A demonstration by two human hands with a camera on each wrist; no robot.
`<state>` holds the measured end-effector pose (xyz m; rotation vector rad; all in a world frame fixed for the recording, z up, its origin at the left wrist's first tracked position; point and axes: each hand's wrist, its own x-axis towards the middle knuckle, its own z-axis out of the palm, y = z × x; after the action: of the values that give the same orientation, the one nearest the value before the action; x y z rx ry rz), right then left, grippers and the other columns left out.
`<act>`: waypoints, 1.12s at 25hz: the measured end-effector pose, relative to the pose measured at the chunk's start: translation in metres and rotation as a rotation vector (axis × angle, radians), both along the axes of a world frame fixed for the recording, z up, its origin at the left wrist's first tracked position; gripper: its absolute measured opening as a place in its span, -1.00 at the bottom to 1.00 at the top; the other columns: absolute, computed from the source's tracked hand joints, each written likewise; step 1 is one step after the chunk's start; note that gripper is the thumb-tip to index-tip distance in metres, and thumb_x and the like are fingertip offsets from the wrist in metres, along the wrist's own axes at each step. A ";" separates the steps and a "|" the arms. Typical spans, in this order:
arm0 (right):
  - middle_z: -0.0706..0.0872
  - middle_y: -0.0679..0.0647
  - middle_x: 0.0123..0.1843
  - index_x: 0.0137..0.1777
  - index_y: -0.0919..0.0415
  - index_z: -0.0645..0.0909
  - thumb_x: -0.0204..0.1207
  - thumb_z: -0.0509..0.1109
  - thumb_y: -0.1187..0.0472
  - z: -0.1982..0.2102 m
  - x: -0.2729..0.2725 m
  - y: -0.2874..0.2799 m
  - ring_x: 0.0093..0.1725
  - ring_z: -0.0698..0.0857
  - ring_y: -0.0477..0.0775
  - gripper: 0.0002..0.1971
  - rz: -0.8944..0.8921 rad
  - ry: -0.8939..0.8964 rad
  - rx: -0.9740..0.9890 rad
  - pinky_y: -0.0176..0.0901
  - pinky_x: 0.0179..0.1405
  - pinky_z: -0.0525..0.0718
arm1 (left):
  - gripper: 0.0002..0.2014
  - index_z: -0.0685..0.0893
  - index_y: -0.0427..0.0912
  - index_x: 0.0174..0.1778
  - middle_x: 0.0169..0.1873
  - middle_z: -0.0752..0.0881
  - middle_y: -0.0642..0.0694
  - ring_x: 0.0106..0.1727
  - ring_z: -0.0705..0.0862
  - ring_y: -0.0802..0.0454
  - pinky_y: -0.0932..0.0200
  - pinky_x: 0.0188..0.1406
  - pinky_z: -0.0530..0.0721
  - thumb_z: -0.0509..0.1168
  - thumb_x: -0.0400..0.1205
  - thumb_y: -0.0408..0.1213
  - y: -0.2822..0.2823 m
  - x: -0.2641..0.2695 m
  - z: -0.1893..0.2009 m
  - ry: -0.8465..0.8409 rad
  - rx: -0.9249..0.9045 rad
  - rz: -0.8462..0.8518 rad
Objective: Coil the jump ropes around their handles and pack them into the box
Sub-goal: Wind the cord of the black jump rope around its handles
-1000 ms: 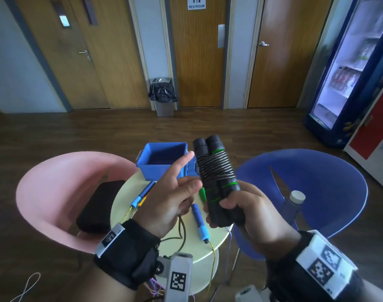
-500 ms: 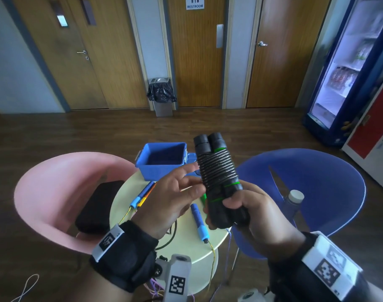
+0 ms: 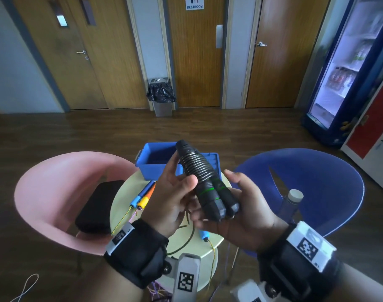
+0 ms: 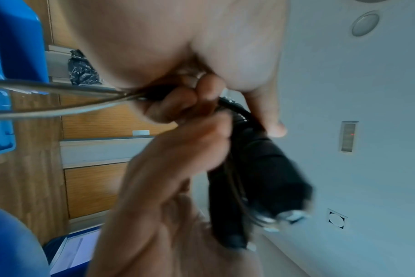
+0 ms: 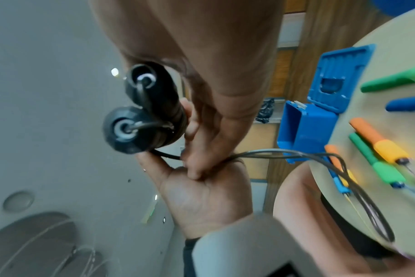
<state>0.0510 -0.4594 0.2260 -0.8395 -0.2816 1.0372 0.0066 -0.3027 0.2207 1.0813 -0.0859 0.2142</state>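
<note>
A black jump rope (image 3: 199,171), mostly coiled around its two black handles, is held above the round table, tilted with its far end over the open blue box (image 3: 152,168). My left hand (image 3: 179,177) grips the coil between thumb and fingers and pinches the loose rope loop (image 5: 344,168), which trails down to the table. The handle ends (image 5: 123,129) lie in the curled fingers of my right hand (image 3: 229,205), its thumb lifted off. Other ropes lie uncoiled on the table: blue and orange handles (image 3: 145,195), green handles (image 5: 386,168).
The cream table (image 3: 125,203) stands between a pink chair (image 3: 55,192) holding a black pad (image 3: 97,205) and a blue chair (image 3: 316,182) holding a bottle (image 3: 293,203). The box lid (image 3: 212,162) hangs open to the right. Thin cords dangle off the table's front.
The black bundle has tipped from upright to leaning away toward the box. My left hand has closed onto the coil, and my right thumb has come off the handles.
</note>
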 end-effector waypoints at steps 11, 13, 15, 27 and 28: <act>0.70 -0.24 -0.32 -0.03 -0.12 0.57 0.57 0.45 0.13 0.002 -0.002 0.011 -0.40 0.63 -0.27 -0.87 -0.277 -1.041 -0.653 -0.28 -0.37 0.57 | 0.00 0.46 0.12 0.46 -0.21 0.83 -0.12 -0.12 0.84 -0.03 0.06 -0.02 0.77 0.72 0.06 -0.04 -0.009 0.019 -0.016 0.209 0.317 0.395; 0.65 -0.05 -0.43 -0.15 0.14 0.61 0.59 0.33 0.17 0.002 -0.003 0.012 -0.43 0.56 -0.14 -0.89 -0.255 -1.016 -0.609 0.03 -0.37 0.55 | -0.19 0.60 0.13 0.29 -0.26 0.82 0.02 -0.18 0.83 0.07 0.27 -0.23 0.70 0.74 0.10 -0.03 -0.009 0.018 -0.014 0.208 0.431 0.372; 0.62 0.32 -0.34 -0.10 0.50 0.54 0.56 0.27 0.28 0.004 -0.005 0.012 -0.37 0.57 0.12 -0.78 -0.251 -0.848 -0.531 0.10 -0.37 0.55 | -0.29 0.65 0.17 0.22 -0.15 0.85 0.02 -0.09 0.83 0.07 0.22 -0.18 0.72 0.68 0.12 0.09 -0.003 0.018 -0.011 0.205 0.540 0.316; 0.71 0.42 -0.21 0.16 0.37 0.44 0.63 0.36 0.27 0.009 -0.013 0.007 -0.37 0.67 0.29 -0.77 -0.390 -0.371 -0.254 -0.06 -0.46 0.62 | -0.24 0.43 0.09 0.60 0.11 0.79 -0.22 -0.44 0.46 -0.05 0.08 -0.47 0.45 0.50 0.43 -0.13 0.022 0.001 -0.011 0.036 0.439 0.073; 0.70 0.44 -0.20 0.18 0.38 0.44 0.61 0.39 0.19 0.010 -0.014 0.009 -0.37 0.66 0.30 -0.70 -0.386 -0.340 -0.227 -0.05 -0.47 0.62 | -0.23 0.41 0.08 0.61 0.08 0.79 -0.20 -0.54 0.39 0.04 0.23 -0.57 0.38 0.48 0.43 -0.13 0.024 -0.001 -0.009 0.010 0.448 0.078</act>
<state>0.0374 -0.4509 0.2364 -1.2248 -0.2773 0.5683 0.0057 -0.2789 0.2112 1.5337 -0.0841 0.2672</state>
